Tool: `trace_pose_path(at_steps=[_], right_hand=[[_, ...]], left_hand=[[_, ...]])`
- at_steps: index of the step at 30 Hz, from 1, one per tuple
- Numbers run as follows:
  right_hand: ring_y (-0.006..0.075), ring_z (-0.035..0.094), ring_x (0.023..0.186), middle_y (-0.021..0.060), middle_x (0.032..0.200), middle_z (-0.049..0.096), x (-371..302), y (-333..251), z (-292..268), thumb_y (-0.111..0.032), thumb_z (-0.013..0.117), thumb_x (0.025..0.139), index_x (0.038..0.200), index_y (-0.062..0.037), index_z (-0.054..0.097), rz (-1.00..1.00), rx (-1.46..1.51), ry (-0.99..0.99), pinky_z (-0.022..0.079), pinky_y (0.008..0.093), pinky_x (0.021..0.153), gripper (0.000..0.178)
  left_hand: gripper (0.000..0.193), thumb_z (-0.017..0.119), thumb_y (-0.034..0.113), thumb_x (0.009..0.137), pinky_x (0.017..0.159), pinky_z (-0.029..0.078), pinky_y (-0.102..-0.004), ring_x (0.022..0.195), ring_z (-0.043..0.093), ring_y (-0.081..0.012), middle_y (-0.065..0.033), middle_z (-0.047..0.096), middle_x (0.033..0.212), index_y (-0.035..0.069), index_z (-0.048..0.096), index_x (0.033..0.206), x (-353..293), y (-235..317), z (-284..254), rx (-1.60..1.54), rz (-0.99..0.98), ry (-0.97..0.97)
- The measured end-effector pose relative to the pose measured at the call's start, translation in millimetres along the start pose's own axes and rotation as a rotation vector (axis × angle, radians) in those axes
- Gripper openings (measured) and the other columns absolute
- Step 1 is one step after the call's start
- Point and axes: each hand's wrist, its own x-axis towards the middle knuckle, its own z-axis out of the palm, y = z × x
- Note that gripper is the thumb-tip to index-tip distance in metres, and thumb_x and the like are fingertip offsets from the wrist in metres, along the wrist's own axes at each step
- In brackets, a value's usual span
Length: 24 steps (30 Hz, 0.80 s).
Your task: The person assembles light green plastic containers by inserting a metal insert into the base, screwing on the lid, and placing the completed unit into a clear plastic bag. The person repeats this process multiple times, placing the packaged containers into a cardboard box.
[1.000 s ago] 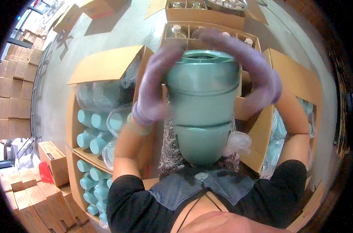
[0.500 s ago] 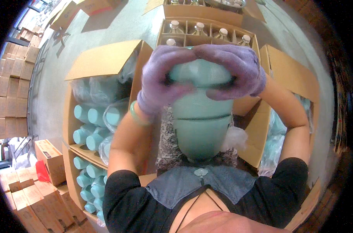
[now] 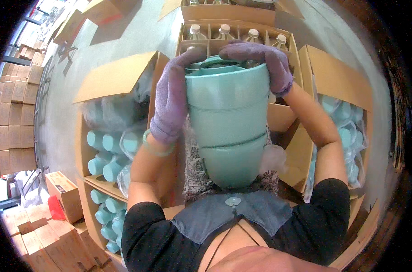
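A large teal plastic jug body (image 3: pixel 228 122) stands before my lap, tapering toward its lower end. Its top shows a ring-shaped rim with a dark round part (image 3: pixel 220 64) inside. My left hand (image 3: pixel 169 97), in a purple knit glove, lies along the jug's left side, its fingertips by the upper rim. On the opposite side, my right hand (image 3: pixel 272 65), gloved alike, wraps the right edge with fingers reaching over the top. The jug sits between both hands. Its underside is hidden.
Beyond the jug, a divided carton (image 3: pixel 242 29) holds clear bottles with pale caps. Left, stacked open cartons (image 3: pixel 81 170) hold teal cylindrical parts, some bagged in plastic. Another open carton (image 3: pixel 337 77) with bagged teal parts stands right. Stacked boxes (image 3: pixel 15 99) line the far left.
My hands have moved apart, from closed together over a rounded teal part on top to the jug's two sides. The ringed top now shows.
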Motion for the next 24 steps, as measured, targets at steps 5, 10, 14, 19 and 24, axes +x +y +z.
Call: trace_pose_path(at_steps=[5,10,14,19,24], right_hand=[[0.0233,0.062,0.11,0.0127,0.117,0.067,10,-32,-11,-0.028,0.037,0.104,0.114,0.0001,0.066,0.125,-0.018,-0.109,0.046,0.0357,0.099,0.042],[0.0305,0.066,0.1,0.0172,0.11,0.067,25,-93,37,-0.017,0.047,0.098,0.115,-0.0007,0.065,-0.006,-0.488,-0.019,0.051,0.0379,0.09,0.03],[0.0284,0.059,0.117,0.0187,0.118,0.065,44,-96,20,-0.015,0.041,0.099,0.12,0.0013,0.062,-0.132,-0.37,-0.152,0.043,0.0385,0.102,0.034],[0.0309,0.048,0.129,0.0169,0.128,0.059,-2,-29,-10,-0.033,0.028,0.102,0.126,0.0012,0.058,0.292,-0.124,-0.087,0.033,0.0398,0.11,0.051],[0.0297,0.055,0.122,0.0168,0.125,0.061,17,-63,4,-0.039,0.033,0.101,0.128,0.0012,0.056,0.11,0.019,-0.074,0.035,0.0433,0.109,0.054]], left_hand=[[0.056,0.024,0.036,0.101,0.102,0.043,-0.0388,0.113,0.058,-0.0286,-0.0184,0.06,0.125,-0.003,0.057,0.125,14,-9,-8,-0.144,-0.067,-0.129],[0.044,0.042,0.03,0.096,0.1,0.047,-0.0362,0.113,0.059,-0.0277,-0.0196,0.058,0.125,-0.003,0.058,0.12,28,-46,-7,-0.598,-0.09,-0.308],[0.063,0.041,0.046,0.092,0.101,0.046,-0.0419,0.116,0.057,-0.0303,-0.0224,0.058,0.125,-0.005,0.053,0.127,42,-45,-6,-0.48,-0.248,-0.269],[0.081,0.029,0.063,0.094,0.109,0.035,-0.0417,0.126,0.047,-0.0286,-0.0224,0.048,0.137,-0.005,0.047,0.135,18,-1,2,-0.483,-0.008,-0.187],[0.069,0.029,0.05,0.101,0.112,0.032,-0.0369,0.132,0.043,-0.0253,-0.0182,0.042,0.145,-0.004,0.036,0.144,23,-5,-12,-0.24,-0.337,0.028]])
